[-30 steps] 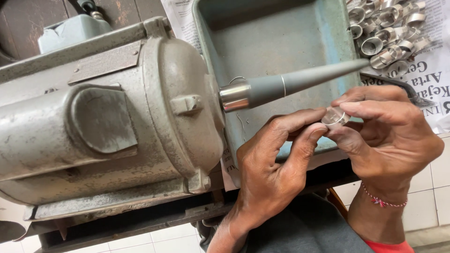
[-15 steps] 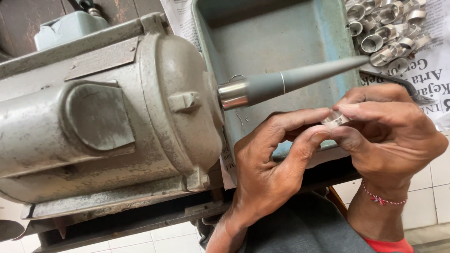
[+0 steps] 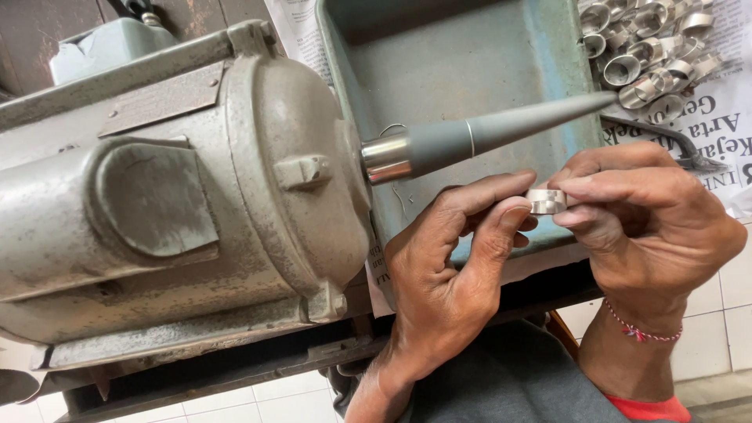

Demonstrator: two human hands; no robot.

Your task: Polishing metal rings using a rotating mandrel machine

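I pinch a small silver ring between the fingertips of my left hand and my right hand, both clenched on it, just below the grey tapered spindle of the motor. Open room lies above the spindle, inside the blue-green tray. At the tray's right edge, a heap of rings rests on printed newspaper.

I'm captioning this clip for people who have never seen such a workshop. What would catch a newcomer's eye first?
First the big grey motor filling the left, its tapered spindle pointing right over a blue-green metal tray. Just below the spindle, the left hand and right hand pinch one silver ring between their fingertips. A heap of similar rings lies on newspaper at top right.
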